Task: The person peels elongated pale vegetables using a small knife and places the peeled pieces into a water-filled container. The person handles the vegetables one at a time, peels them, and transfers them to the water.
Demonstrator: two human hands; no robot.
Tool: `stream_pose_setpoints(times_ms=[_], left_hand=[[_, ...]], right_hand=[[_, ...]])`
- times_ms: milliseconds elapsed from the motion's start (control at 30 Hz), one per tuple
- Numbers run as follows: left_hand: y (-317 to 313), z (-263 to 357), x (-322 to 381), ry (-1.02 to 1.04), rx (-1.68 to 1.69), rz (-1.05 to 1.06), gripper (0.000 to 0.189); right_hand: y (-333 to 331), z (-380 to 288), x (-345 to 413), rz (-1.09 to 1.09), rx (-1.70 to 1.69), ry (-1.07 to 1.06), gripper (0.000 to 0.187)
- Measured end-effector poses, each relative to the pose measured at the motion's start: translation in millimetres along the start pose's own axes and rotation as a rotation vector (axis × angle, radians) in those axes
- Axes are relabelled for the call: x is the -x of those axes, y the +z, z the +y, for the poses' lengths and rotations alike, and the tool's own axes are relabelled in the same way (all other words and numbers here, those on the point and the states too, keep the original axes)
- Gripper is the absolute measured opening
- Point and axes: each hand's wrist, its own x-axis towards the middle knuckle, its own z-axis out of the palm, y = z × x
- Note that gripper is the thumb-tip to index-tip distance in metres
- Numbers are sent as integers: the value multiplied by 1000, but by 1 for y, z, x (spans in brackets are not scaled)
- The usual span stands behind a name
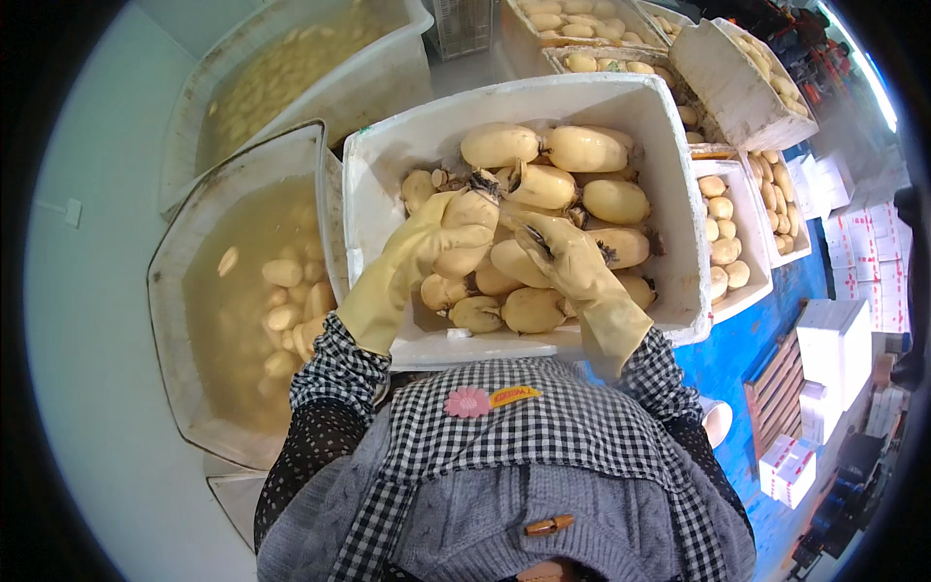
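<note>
My left hand (444, 240), in a pale yellow rubber glove, grips a lotus root segment (469, 211) whose dark, fibrous end points away from me. My right hand (564, 254), gloved the same way, closes around a small knife (537, 234). Its thin blade reaches toward the dark end of that root, and the fingers hide most of the handle. Both hands are above a white foam box (393, 160) holding many cream-coloured lotus root segments (617, 201). Some of these have dark joints or cut ends.
Left of the box stands a tub (164, 291) of cloudy water with peeled-looking roots (284, 318) in it. Another water tub (356, 94) lies beyond. More foam boxes (756, 291) of roots line the right, near a wooden pallet (772, 393) and white cartons (836, 342) on blue flooring (716, 356).
</note>
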Motion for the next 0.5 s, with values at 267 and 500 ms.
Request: stream_pose_setpoints(times_ms=[267, 500], left_hand=[[-7, 2, 17, -8, -31, -119, 78], [-16, -8, 14, -5, 27, -300, 82]], right_hand=[[5, -1, 3, -18, 28, -6, 28], [14, 7, 4, -53, 33, -32, 26]])
